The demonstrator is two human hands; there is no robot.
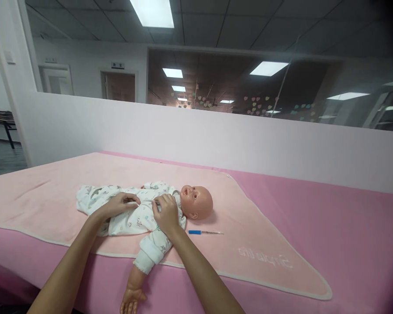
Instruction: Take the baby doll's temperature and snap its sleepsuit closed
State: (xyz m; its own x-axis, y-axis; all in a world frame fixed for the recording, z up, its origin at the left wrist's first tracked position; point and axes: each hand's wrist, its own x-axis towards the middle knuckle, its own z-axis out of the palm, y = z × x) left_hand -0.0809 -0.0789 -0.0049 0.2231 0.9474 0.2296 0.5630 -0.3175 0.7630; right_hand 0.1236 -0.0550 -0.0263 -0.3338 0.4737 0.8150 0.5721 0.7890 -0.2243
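Note:
A baby doll (196, 201) in a white patterned sleepsuit (134, 218) lies on its back on a light pink blanket (52, 192), head to the right. My left hand (119, 204) rests on the doll's belly, fingers curled and pinching the suit's front. My right hand (165, 213) lies on the doll's chest just below the chin, fingers bent onto the cloth near the collar. The doll's bare arm (132, 288) reaches toward me over the blanket's edge.
A thin thermometer with a blue end (205, 232) lies on the blanket just right of the doll. The blanket covers a darker pink bed (330, 235). A white low wall (216, 139) with glass above stands behind the bed.

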